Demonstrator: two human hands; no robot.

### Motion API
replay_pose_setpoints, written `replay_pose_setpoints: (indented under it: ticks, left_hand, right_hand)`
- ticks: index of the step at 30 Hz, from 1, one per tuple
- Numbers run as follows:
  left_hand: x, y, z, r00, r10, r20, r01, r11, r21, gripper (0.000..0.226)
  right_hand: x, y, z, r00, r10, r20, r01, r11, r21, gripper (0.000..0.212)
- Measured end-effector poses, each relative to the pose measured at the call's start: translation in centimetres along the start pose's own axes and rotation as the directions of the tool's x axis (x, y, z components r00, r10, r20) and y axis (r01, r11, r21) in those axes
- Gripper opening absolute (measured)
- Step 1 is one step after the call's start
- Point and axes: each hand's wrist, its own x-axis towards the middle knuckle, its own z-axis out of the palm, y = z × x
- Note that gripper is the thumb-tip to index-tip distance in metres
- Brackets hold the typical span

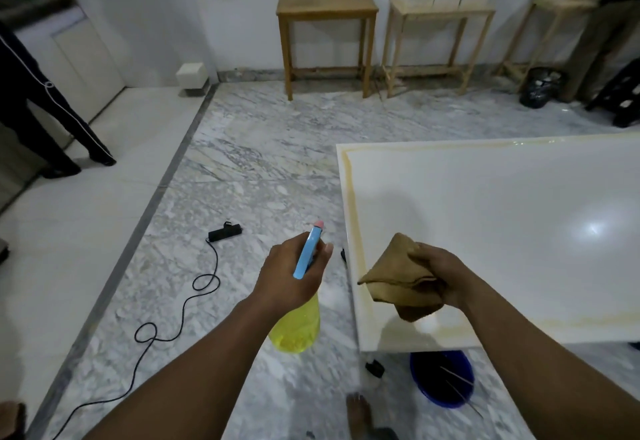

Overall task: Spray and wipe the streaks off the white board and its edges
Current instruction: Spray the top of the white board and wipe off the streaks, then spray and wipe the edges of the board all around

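Left hand [289, 275] grips the sprayer [304, 287], nozzle toward the streaked board [502, 217]; right hand [438, 275] holds the cloth [398, 278] ready to wipe.

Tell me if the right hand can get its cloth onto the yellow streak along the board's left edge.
Probably yes: the right hand holds the cloth over that streak, and nothing lies between them on the board.

The spray bottle [298, 327] is yellow with a blue head and pink nozzle; the cloth [398, 276] is brown. The white board [502, 231] carries yellowish streaks along its edges, over a grey-veined marble floor [263, 148].
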Motion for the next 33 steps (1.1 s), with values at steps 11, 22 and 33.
replay_pose_setpoints:
  ticks: [11, 22, 33]
  left_hand:
    - [8.8, 2.6, 0.4, 0.987, 0.062, 0.148, -0.072, 0.995, 0.067, 0.031]
    - [16.6, 0.9, 1.4, 0.898, 0.112, 0.426, -0.224, 0.949, 0.222, 0.028]
    - [24.0, 1.6, 2.7, 0.816, 0.083, 0.572, -0.380, 0.823, 0.422, 0.028]
  right_hand:
    - [2.9, 1.2, 4.7, 0.962, -0.167, 0.214, -0.096, 0.529, 0.843, 0.091]
    - [10.1, -11.3, 2.6, 0.974, -0.116, 0.196, -0.036, 0.771, 0.636, 0.073]
    - [13.9, -13.7, 3.0, 0.998, 0.003, 0.068, -0.040, 0.824, 0.565, 0.066]
